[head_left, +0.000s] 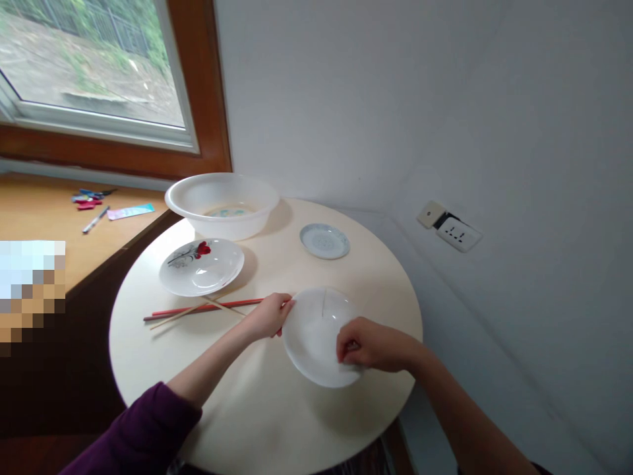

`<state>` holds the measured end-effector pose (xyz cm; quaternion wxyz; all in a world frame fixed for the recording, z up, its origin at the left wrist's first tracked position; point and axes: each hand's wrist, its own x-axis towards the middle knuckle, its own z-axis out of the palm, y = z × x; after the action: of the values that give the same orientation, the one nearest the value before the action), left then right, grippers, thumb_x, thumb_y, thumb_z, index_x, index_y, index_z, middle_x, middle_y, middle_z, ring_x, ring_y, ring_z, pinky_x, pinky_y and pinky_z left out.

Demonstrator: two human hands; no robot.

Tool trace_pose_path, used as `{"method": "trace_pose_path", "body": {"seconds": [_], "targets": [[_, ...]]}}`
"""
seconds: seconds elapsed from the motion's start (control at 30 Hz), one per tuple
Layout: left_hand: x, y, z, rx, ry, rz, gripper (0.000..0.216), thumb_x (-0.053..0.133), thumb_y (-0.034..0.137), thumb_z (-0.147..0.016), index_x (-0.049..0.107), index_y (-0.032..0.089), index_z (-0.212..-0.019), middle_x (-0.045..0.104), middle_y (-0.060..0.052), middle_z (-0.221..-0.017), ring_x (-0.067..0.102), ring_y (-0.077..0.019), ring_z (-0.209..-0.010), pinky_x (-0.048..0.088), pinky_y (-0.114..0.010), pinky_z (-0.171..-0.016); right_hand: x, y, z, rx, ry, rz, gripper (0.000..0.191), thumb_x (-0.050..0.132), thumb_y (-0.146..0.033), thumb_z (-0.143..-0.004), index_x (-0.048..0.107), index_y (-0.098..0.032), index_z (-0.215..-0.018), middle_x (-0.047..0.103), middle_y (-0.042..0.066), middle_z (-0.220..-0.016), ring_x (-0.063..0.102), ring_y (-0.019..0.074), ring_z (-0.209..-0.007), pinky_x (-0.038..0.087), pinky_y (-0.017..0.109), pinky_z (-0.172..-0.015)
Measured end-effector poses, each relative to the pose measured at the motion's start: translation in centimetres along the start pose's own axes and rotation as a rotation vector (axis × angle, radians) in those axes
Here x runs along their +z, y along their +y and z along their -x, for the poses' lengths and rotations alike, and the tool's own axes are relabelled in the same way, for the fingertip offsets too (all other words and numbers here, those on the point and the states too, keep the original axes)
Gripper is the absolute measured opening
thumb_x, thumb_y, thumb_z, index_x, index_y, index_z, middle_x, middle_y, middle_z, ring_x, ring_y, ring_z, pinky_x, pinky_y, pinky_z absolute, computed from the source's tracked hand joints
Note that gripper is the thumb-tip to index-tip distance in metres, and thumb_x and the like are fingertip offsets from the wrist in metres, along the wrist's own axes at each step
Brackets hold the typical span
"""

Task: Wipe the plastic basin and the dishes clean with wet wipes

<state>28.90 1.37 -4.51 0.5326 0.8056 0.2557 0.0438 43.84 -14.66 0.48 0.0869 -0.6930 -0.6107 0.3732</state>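
A white shallow bowl (311, 336) is held over the front part of the round table, tilted so that its inside faces me. My left hand (274, 313) is closed on its left rim, with the thumb on top. My right hand (363, 343) is closed, its curled fingers against the lower right of the bowl's inside. Something pale shows blurred under those fingers, and I cannot make out what it is. Left of the bowl lie red chopsticks (242, 303) and pale wooden chopsticks (168, 321), crossing one another.
A white dish with a red flower (198, 280) sits behind the chopsticks. A large translucent basin (225, 227) stands at the back of the round table (257, 422). A small pale blue plate (324, 241) lies near the wall. The wooden desk (30, 198) adjoins on the left.
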Motion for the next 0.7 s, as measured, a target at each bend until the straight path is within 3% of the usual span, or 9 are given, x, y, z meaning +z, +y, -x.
{"method": "trace_pose_path", "body": {"seconds": [0.07,0.17,0.3,0.4,0.5,0.6,0.7], "targets": [[-0.1,-0.1,0.3,-0.014,-0.02,0.009,0.037,0.033,0.046,-0.084,0.051,0.017,-0.072,0.04,0.005,-0.043,0.04,-0.0092,-0.036,0.031,-0.019,-0.036,-0.5,0.0,0.3,0.049,0.152,0.037,0.02,0.054,-0.006,-0.068,0.071,-0.014,-0.073,0.069,0.004,-0.071,0.058,0.0135,-0.064,0.041,0.022,-0.06],[-0.1,-0.2,0.9,-0.05,-0.046,-0.002,0.04,0.036,0.049,-0.083,0.05,0.017,-0.102,0.047,0.005,-0.05,0.044,-0.0107,-0.038,0.033,-0.019,-0.034,-0.3,0.1,-1.1,0.056,0.358,0.052,0.02,0.052,-0.007,-0.072,0.07,-0.014,-0.075,0.07,0.006,-0.08,0.061,0.0146,-0.074,0.042,0.022,-0.07],[0.7,-0.6,1.5,-0.086,-0.115,-0.093,0.056,0.043,0.038,-0.082,0.024,0.019,-0.131,0.054,0.002,-0.058,0.05,-0.0129,-0.04,0.036,-0.019,-0.035,0.9,0.3,-4.9,0.094,0.447,0.191,0.023,0.048,-0.004,-0.075,0.07,-0.012,-0.077,0.07,0.011,-0.085,0.061,0.0174,-0.08,0.04,0.025,-0.075],[1.6,-0.7,1.4,-0.125,-0.037,-0.195,0.06,0.039,0.023,-0.081,0.016,0.015,-0.135,0.06,-0.004,-0.067,0.054,-0.0157,-0.044,0.038,-0.022,-0.04,2.1,-0.1,-6.8,0.08,0.439,0.223,0.025,0.045,-0.002,-0.075,0.069,-0.01,-0.076,0.069,0.013,-0.085,0.06,0.0182,-0.08,0.04,0.026,-0.074],[2.3,-0.7,1.0,-0.079,0.102,-0.323,0.058,0.04,0.015,-0.077,0.023,0.012,-0.133,0.064,-0.013,-0.085,0.062,-0.0216,-0.069,0.044,-0.027,-0.055,3.0,-1.0,-6.5,0.005,0.34,0.222,0.021,0.05,-0.003,-0.072,0.068,-0.015,-0.07,0.069,0.005,-0.075,0.059,0.014,-0.069,0.04,0.022,-0.066],[2.4,-0.6,0.8,-0.062,0.12,-0.385,0.058,0.04,0.014,-0.076,0.026,0.01,-0.132,0.065,-0.015,-0.088,0.062,-0.0258,-0.081,0.043,-0.031,-0.064,3.1,-1.1,-4.8,-0.015,0.175,0.297,0.016,0.058,-0.006,-0.067,0.064,-0.018,-0.057,0.065,-0.001,-0.06,0.055,0.0118,-0.056,0.038,0.02,-0.055],[2.1,-0.4,0.8,-0.064,0.1,-0.393,0.058,0.04,0.015,-0.076,0.026,0.011,-0.133,0.066,-0.016,-0.089,0.062,-0.0268,-0.081,0.043,-0.032,-0.066,2.6,-0.2,-3.4,0.076,0.153,0.399,0.017,0.057,-0.003,-0.066,0.063,-0.015,-0.057,0.065,0.004,-0.063,0.056,0.0149,-0.058,0.038,0.023,-0.057]]}}
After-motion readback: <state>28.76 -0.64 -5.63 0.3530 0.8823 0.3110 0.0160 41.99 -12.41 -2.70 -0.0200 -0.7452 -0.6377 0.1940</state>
